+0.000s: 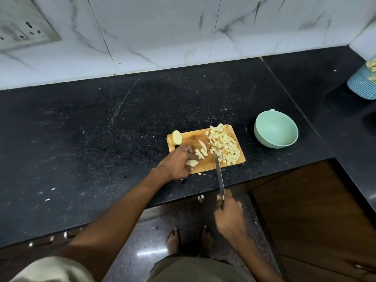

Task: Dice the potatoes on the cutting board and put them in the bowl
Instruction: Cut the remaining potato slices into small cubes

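A small wooden cutting board [191,137] lies on the black counter. A heap of diced potato [223,145] covers its right half. A few potato strips [202,151] lie mid-board, and a half potato [176,137] sits at its far left corner. My left hand [179,161] rests on the board's near left and pinches a potato slice [191,163]. My right hand [228,212] grips the handle of a knife [219,174]; its tip points at the dice heap. A mint green bowl [274,127] stands empty to the right of the board.
A blue ribbed bowl [361,84] with potato pieces sits at the far right edge. The marble-tiled wall with a socket panel [24,31] backs the counter. A dark recess [370,121] lies at the right. Brown cabinets stand below; my bare feet are on the floor.
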